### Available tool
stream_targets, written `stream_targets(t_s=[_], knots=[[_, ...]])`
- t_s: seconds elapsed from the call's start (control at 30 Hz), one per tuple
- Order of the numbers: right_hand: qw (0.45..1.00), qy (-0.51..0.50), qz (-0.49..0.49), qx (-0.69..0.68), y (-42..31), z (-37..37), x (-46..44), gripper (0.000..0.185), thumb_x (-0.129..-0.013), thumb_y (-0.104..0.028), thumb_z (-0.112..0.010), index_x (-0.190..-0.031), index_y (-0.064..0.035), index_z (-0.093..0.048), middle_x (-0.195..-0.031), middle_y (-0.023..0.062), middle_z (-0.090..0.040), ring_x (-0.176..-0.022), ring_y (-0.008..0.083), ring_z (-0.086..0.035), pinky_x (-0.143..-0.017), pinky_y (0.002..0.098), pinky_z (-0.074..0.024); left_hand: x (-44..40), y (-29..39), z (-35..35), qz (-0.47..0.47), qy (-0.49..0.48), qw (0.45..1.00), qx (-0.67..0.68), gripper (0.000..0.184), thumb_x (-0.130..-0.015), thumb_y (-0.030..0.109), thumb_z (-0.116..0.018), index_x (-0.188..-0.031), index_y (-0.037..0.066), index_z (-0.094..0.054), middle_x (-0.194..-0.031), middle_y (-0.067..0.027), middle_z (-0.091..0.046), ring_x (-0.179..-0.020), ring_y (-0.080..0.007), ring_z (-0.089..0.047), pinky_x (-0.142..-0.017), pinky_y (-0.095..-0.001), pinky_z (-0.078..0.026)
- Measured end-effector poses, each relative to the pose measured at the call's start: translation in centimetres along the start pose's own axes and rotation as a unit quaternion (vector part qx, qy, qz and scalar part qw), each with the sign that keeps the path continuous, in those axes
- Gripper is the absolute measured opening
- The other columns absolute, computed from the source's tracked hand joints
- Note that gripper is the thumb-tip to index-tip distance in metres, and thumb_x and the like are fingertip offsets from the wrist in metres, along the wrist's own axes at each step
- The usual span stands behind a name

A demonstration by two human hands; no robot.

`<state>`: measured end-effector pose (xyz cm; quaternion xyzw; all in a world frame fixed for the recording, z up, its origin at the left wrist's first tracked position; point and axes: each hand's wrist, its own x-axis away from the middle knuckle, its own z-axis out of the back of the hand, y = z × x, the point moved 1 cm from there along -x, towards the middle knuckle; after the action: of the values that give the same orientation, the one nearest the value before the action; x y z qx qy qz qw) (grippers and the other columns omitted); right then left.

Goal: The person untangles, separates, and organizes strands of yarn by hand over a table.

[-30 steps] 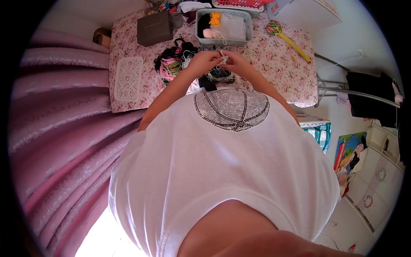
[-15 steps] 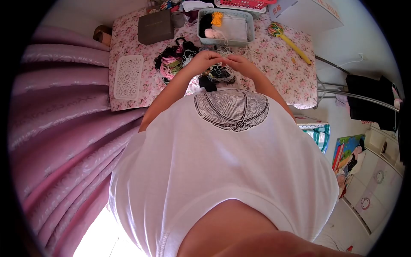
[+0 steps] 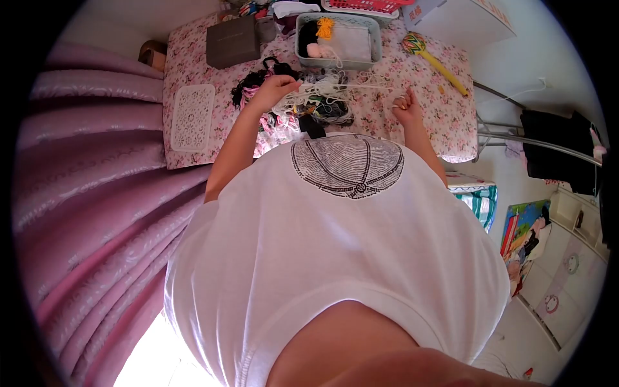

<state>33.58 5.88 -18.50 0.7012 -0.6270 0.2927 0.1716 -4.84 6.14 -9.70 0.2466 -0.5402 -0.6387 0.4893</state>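
A white string stretches between my two hands above the table. My left hand pinches one end of it, over the left part of a tangled pile of yarn in black, pink, green and white. Farther right, my right hand is closed around the string's other end, with its fingers curled. Loose white strands lie on the pile between the hands, and some of the pile's left side is hidden behind my left hand.
Behind the pile a pale basket holds yarn and cloth. A dark box and a white lace-patterned tray stand on the left of the flowered table. A yellow-handled object lies at the right.
My hands were together over the pile and have moved apart, the left to the left and the right to the right. The white string is now stretched between them.
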Motion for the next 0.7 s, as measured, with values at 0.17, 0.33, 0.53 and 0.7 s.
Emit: stream_targets(t_s=[0.17,0.33,0.53,0.7], knots=[[0.986,0.069,0.132,-0.072,-4.3,1.8,-0.1,0.022,-0.089,-0.027,-0.039,-0.085,-0.0102,-0.053,-0.048,-0.0047,-0.022,-0.041,0.0077,-0.02,-0.041,0.0206,-0.0226,0.9,-1.0,1.4,0.016,0.026,0.999,-0.029,0.022,-0.08,0.024,-0.056,-0.076,0.002,-0.059,-0.063,0.0021,-0.049,-0.059,-0.0062,-0.04,-0.054,-0.0222,-0.033],[0.971,0.124,0.158,0.132,-5.1,2.1,-0.6,0.021,-0.088,-0.024,-0.041,-0.096,-0.009,-0.054,-0.052,-0.0036,-0.025,-0.043,0.0084,-0.022,-0.043,0.0205,-0.0242,0.7,-1.9,1.3,0.052,0.005,0.999,-0.008,0.022,-0.079,0.023,-0.056,-0.075,0.002,-0.06,-0.064,-0.001,-0.052,-0.06,-0.0078,-0.044,-0.054,-0.0235,-0.035],[0.873,-0.018,0.07,0.483,5.0,-3.3,1.2,0.027,-0.082,-0.021,-0.05,-0.105,-0.007,-0.053,-0.058,-0.0057,-0.031,-0.049,0.0057,-0.028,-0.045,0.0198,-0.0264,-1.4,0.0,-2.4,-0.058,0.003,0.997,-0.052,0.025,-0.079,0.024,-0.055,-0.077,0.0,-0.058,-0.062,-0.0051,-0.052,-0.057,-0.0115,-0.045,-0.054,-0.0259,-0.037],[0.647,-0.266,0.082,0.71,11.6,-8.4,4.3,0.025,-0.075,-0.024,-0.062,-0.092,-0.0065,-0.057,-0.061,-0.0002,-0.045,-0.052,0.0105,-0.042,-0.048,0.0246,-0.034,-2.1,2.8,-5.2,-0.044,-0.033,0.991,-0.118,0.025,-0.077,0.026,-0.055,-0.079,0.002,-0.06,-0.061,-0.009,-0.055,-0.054,-0.0171,-0.049,-0.053,-0.0306,-0.039]])
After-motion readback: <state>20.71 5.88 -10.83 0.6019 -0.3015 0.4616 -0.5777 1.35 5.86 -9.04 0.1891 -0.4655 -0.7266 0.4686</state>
